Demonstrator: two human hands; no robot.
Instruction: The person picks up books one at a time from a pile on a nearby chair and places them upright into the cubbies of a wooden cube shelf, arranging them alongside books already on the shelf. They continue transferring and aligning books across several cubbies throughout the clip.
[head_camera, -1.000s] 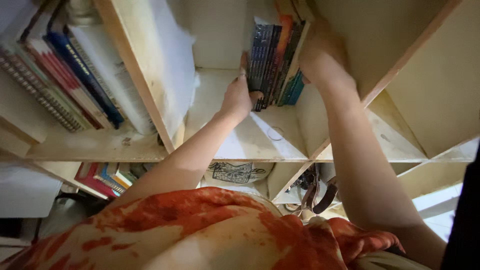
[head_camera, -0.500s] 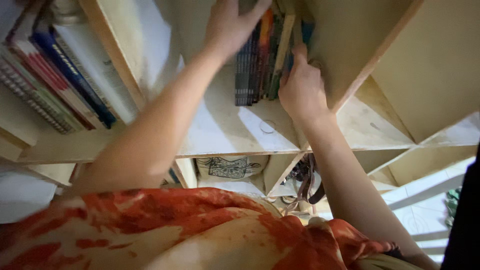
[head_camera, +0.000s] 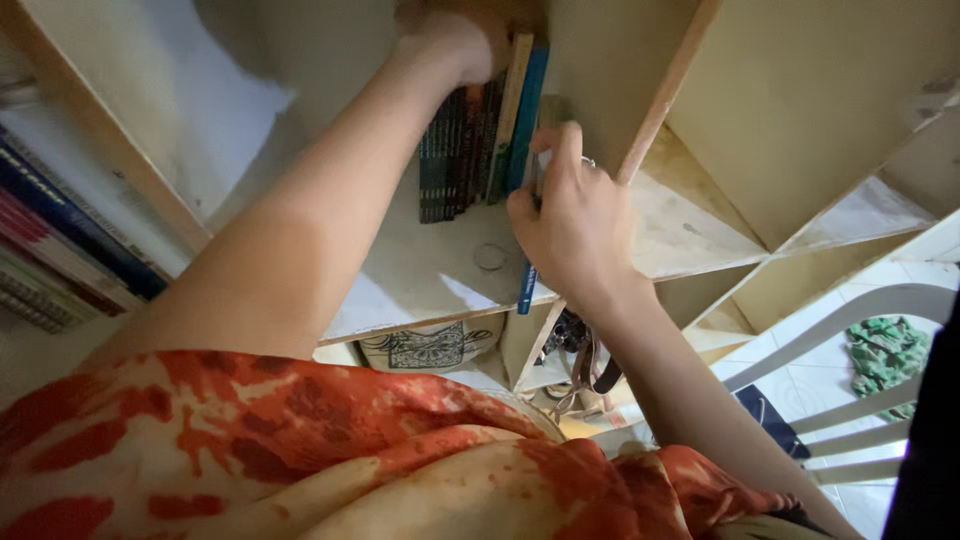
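Pale, unpainted wood on the shelf unit (head_camera: 420, 290), smudged grey in places. Dark, near-black spines with thin light bands on the row of books (head_camera: 455, 160); one tan spine and one bright blue among them. Blue cover on the thin book (head_camera: 527, 285) under the right hand (head_camera: 575, 225). Navy, red and white spines on the books at far left (head_camera: 60, 250). Orange-red blotches over cream on the garment (head_camera: 330, 450). White on the plastic chair (head_camera: 850, 400); green on the crumpled cloth (head_camera: 885, 350).
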